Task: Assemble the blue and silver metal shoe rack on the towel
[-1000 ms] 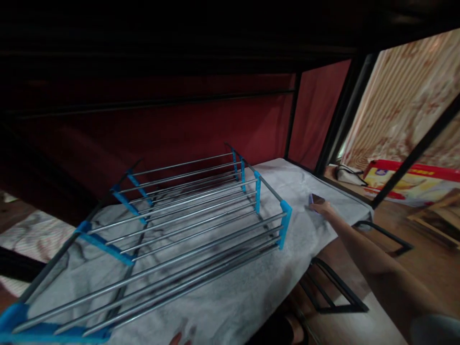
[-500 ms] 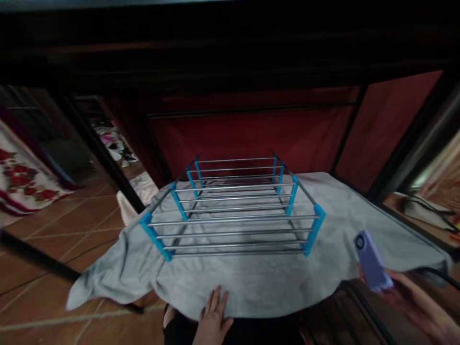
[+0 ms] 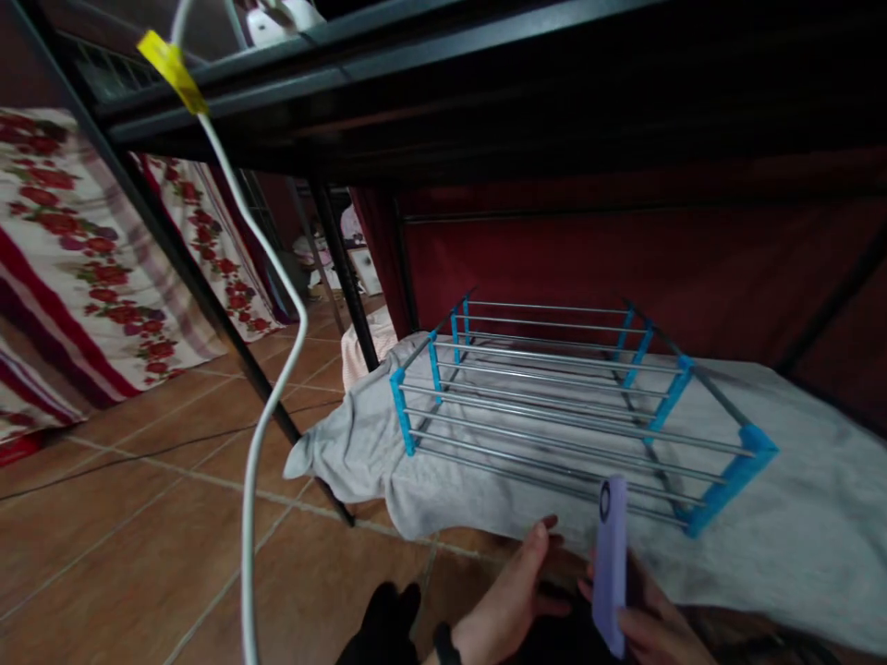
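My right hand is closed around a purple phone, which it holds upright with its camera side partly in view. Left of the phone, my left hand hovers with its fingers apart and nothing in it; a dark band is on that wrist. Beyond both hands a metal rack with bright blue plastic joints stands on a grey cloth. The top of the phone overlaps the rack's front bars in view, and I cannot tell how far apart they are.
A white cable with a yellow tag hangs down at the left. Black metal posts carry a dark frame overhead. Floral curtains hang beyond the tiled floor, and a red cloth is behind the rack.
The view has turned left, bringing in the white cable. My left hand has lifted off the grey cloth, and my right hand has brought the phone close to it, in front of the rack.
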A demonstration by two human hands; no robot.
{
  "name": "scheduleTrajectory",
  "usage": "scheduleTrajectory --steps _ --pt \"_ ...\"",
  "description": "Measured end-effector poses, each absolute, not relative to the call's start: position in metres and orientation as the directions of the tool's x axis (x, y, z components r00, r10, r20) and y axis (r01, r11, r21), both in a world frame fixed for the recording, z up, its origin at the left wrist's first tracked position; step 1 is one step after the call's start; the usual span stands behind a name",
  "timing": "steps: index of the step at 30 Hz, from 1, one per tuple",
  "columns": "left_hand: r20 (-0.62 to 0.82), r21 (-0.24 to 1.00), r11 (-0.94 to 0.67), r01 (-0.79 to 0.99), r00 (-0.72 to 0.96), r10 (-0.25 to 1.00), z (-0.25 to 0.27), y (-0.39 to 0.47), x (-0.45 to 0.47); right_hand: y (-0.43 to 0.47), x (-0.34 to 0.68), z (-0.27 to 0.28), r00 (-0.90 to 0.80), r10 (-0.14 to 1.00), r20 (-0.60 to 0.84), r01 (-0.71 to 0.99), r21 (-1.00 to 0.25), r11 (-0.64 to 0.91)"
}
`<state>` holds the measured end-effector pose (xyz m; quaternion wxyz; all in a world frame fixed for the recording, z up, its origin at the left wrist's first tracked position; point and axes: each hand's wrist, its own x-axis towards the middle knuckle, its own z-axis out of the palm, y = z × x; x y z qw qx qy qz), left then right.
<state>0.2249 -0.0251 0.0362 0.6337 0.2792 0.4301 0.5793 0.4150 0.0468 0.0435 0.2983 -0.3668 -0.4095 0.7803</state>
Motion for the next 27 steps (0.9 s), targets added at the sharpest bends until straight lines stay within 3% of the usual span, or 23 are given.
scheduleTrajectory --steps 4,12,16,21,27 --pt "-0.107 0.756 0.056 -0.652 -0.038 0.994 0.05 -0.024 0.221 0.043 0.345 0.044 -0.613 0.774 -0.158 -0.161 -0.934 -0.318" --pt "-0.262 0.647 0.031 -0.762 -0.184 0.947 0.038 -0.025 0.185 0.028 0.29 0.01 -0.445 0.889 -0.111 0.039 -0.994 -0.104" --pt "-0.301 0.634 0.06 -0.771 -0.174 0.938 0.025 -0.029 0.177 0.022 0.287 -0.001 -0.469 0.868 -0.165 0.042 -0.985 -0.165" --pt "-0.373 0.526 0.161 -0.835 -0.056 0.926 0.009 -0.034 0.165 0.028 0.289 -0.003 -0.408 0.875 -0.261 0.069 -0.964 -0.255" --pt "-0.449 0.539 0.233 -0.81 -0.042 0.893 0.008 -0.028 0.155 0.046 0.288 0.022 -0.47 0.803 -0.366 -0.005 -0.909 -0.417"
